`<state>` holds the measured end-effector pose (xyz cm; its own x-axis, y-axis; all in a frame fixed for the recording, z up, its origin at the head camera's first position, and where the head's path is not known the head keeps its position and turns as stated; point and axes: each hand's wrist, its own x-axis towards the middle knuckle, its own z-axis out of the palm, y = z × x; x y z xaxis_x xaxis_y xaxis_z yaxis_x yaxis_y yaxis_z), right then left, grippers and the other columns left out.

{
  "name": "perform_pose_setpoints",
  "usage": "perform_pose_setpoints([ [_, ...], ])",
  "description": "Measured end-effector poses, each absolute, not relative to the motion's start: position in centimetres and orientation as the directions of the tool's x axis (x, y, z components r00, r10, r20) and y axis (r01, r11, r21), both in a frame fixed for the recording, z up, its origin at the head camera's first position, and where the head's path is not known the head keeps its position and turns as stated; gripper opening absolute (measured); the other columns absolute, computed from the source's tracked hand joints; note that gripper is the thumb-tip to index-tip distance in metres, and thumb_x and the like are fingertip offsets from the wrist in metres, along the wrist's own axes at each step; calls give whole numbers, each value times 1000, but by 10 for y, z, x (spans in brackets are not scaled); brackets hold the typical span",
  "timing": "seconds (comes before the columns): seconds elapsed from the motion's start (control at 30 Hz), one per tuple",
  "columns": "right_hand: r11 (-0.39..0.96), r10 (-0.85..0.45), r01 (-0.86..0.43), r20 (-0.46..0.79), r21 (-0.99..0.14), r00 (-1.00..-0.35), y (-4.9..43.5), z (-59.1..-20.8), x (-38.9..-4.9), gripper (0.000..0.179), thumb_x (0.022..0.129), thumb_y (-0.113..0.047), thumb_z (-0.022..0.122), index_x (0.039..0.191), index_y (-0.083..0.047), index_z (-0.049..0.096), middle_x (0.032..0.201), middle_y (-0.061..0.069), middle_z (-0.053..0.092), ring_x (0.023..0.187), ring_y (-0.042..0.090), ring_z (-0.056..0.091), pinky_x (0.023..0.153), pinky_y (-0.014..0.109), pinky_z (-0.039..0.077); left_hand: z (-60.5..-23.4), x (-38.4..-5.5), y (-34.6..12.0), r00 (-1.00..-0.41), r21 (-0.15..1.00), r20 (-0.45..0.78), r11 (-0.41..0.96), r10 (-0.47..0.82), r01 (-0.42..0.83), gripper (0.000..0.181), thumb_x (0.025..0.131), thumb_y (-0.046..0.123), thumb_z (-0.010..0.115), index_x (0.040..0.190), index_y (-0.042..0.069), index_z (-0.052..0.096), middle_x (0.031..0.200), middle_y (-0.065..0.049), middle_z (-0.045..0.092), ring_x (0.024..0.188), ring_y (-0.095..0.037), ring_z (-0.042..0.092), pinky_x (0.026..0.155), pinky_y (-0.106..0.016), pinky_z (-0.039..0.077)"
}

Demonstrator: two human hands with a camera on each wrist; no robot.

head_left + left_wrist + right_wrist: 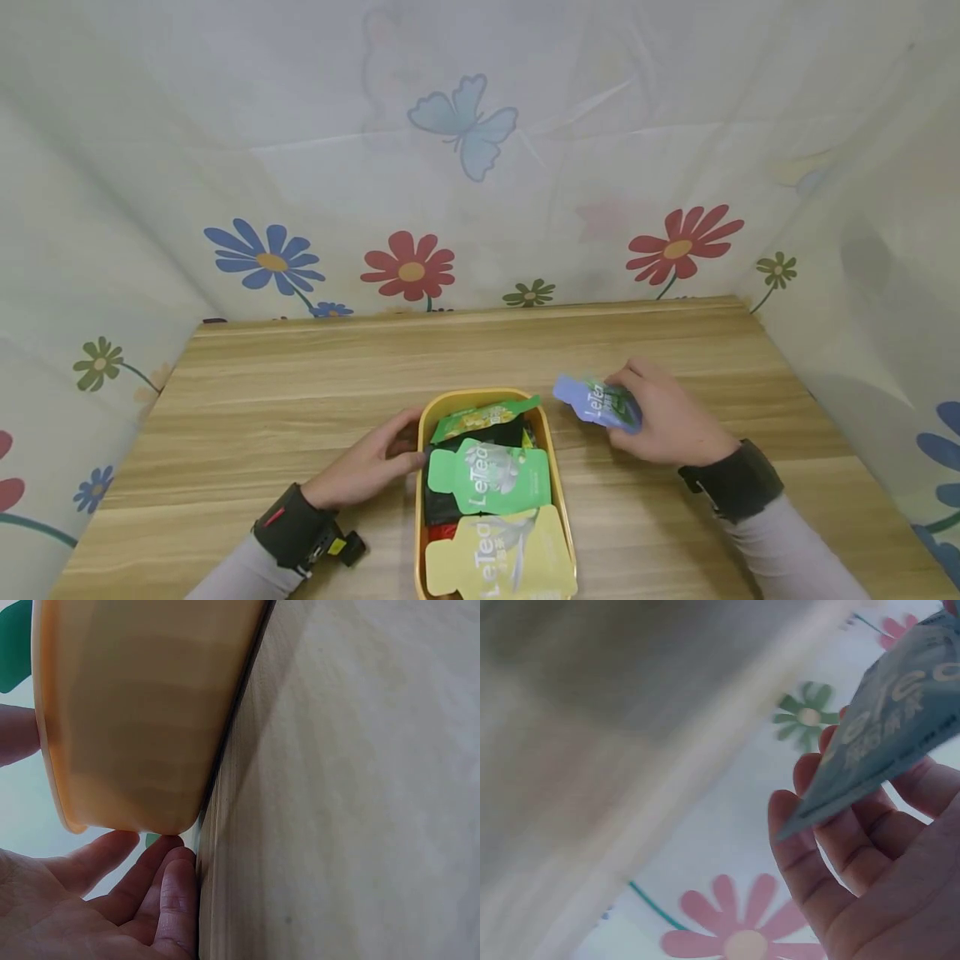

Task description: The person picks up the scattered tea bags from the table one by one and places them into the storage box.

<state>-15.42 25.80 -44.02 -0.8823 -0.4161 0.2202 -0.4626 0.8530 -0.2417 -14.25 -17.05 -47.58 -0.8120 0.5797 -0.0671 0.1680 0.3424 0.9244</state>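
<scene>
My right hand (671, 421) pinches a blue-purple LeTea sachet (596, 404) between thumb and fingers, just right of a yellow tub (420, 525). In the right wrist view the sachet (900, 712) lies across the fingers, tilted. At the tub's left side, my left hand (367, 467) touches it with relaxed fingers. The left wrist view has the thumb against the rim and the fingertips at the end of the tub's wall (150, 712). Inside the tub lie a green LeTea sachet (498, 477), a yellow LeTea sachet (517, 554) and a green packet (483, 419).
Under these sachets a black packet (442, 504) and something red (442, 532) show in part. The tub stands on a wood-grain table (300, 367). A white curtain (315, 150) printed with flowers and a butterfly encloses the back and both sides.
</scene>
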Motion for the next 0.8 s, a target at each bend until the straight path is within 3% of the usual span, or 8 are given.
perform_pose_setpoints([
  [0.2, 805, -464, -539, 301, -250, -833, 235, -407, -143, 67, 64, -39, 81, 122, -11, 64, 107, -6, 52, 90, 11, 49, 73, 29, 49, -475, -143, -171, -809, 928, -71, 336, 584, 162, 62, 96, 26, 59, 152, 16, 37, 146, -5, 48, 127, -21, 54, 103, -31, 44],
  [0.5, 589, -641, -757, 406, -283, -651, 177, -372, -128, 63, 66, -40, 80, 121, -15, 64, 109, -11, 50, 96, 3, 45, 77, 22, 46, -476, -143, -172, -807, 931, -80, 334, 586, 150, 62, 96, 28, 60, 153, 17, 36, 147, -5, 48, 127, -22, 54, 104, -31, 44],
  [0.8, 482, -727, -828, 396, -287, -561, 141, -356, -116, 63, 66, -41, 78, 122, -16, 62, 107, -12, 48, 97, 1, 42, 81, 19, 44, -476, -143, -171, -811, 929, -71, 335, 581, 159, 61, 96, 25, 60, 152, 18, 38, 144, -4, 50, 126, -19, 55, 103, -30, 44],
])
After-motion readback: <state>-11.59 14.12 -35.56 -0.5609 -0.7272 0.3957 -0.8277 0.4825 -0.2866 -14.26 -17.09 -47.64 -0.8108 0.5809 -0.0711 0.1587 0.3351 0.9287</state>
